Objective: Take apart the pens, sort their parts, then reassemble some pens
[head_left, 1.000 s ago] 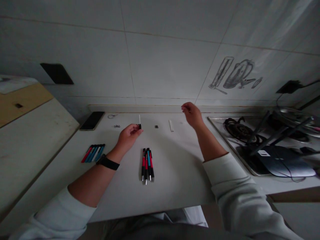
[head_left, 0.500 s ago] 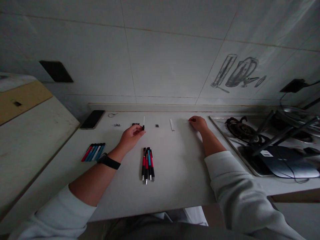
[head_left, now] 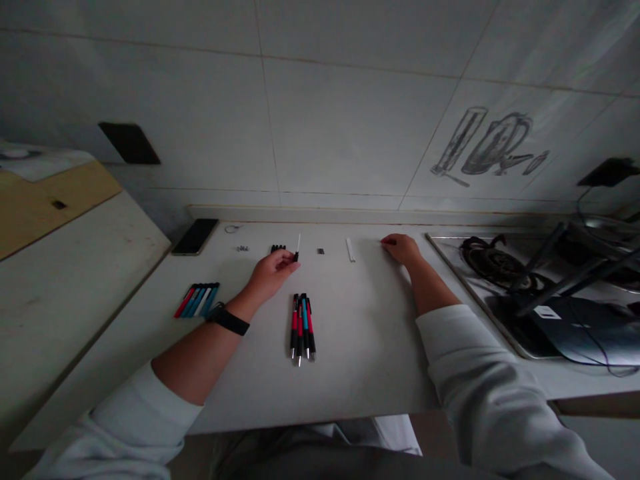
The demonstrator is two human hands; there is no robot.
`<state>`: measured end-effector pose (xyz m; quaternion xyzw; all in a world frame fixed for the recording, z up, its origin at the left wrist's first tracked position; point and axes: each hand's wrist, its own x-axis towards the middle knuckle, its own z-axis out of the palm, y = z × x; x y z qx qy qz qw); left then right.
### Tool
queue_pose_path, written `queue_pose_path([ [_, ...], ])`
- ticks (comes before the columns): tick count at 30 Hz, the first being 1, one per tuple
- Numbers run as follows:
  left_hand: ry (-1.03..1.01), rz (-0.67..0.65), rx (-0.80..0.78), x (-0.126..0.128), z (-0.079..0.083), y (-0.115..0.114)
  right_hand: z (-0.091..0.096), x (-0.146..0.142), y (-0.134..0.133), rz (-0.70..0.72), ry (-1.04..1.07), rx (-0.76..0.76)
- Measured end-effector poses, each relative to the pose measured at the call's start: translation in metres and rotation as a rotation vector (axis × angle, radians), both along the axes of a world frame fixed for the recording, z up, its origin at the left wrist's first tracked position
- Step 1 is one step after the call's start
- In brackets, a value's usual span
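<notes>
- White bench [head_left: 360, 347], tiled wall [head_left: 340, 127] behind.
- Left hand [head_left: 270, 272] pinches black pen part [head_left: 296, 257], slim white rod [head_left: 299, 241] upright, probably keeping rod clear.
- Right hand [head_left: 401, 249] near bench's back; can't tell if gripping.
- Pens [head_left: 303, 330] bunched, barrels [head_left: 197, 301] rowed left; likely sorted.

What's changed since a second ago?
Your right hand came down toward the counter, right of the white sticks; whether it holds anything is unclear. Your left hand eased slightly right, still pinching a black piece with a pale rod. The phone and pens stayed put.
</notes>
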<state>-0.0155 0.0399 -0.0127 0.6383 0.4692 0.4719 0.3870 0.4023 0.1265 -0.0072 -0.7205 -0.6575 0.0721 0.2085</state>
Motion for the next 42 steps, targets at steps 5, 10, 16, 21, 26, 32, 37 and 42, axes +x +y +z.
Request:
queue_pose_path([
  [5, -0.010, -0.020, -0.005, 0.000, 0.000, -0.001, 0.000, 0.000, 0.001, 0.000, -0.012, 0.002],
  [10, -0.003, -0.028, -0.014, -0.001, -0.002, 0.001, 0.001, -0.001, -0.001, -0.008, -0.024, -0.028],
  [16, 0.000, -0.024, 0.020, 0.000, -0.002, 0.001, 0.032, -0.005, -0.006, -0.111, 0.132, 0.223],
  [21, 0.050, 0.002, 0.124, 0.002, 0.003, -0.004, 0.058, -0.090, -0.032, 0.282, 0.552, 0.333],
  [26, 0.134, -0.018, 0.214, 0.004, 0.009, -0.011, 0.044, -0.190, -0.074, 0.678, 0.992, -0.128],
  [32, 0.249, -0.059, 0.337, 0.007, 0.021, -0.018, 0.023, -0.213, -0.091, 0.565, 1.222, -0.206],
  [37, 0.292, -0.033, 0.378, 0.007, 0.024, -0.020, 0.017, -0.212, -0.090, 0.509, 1.331, -0.200],
  [42, 0.273, 0.046, 0.331, 0.003, 0.018, -0.015, 0.019, -0.208, -0.089, 0.374, 1.467, -0.123],
])
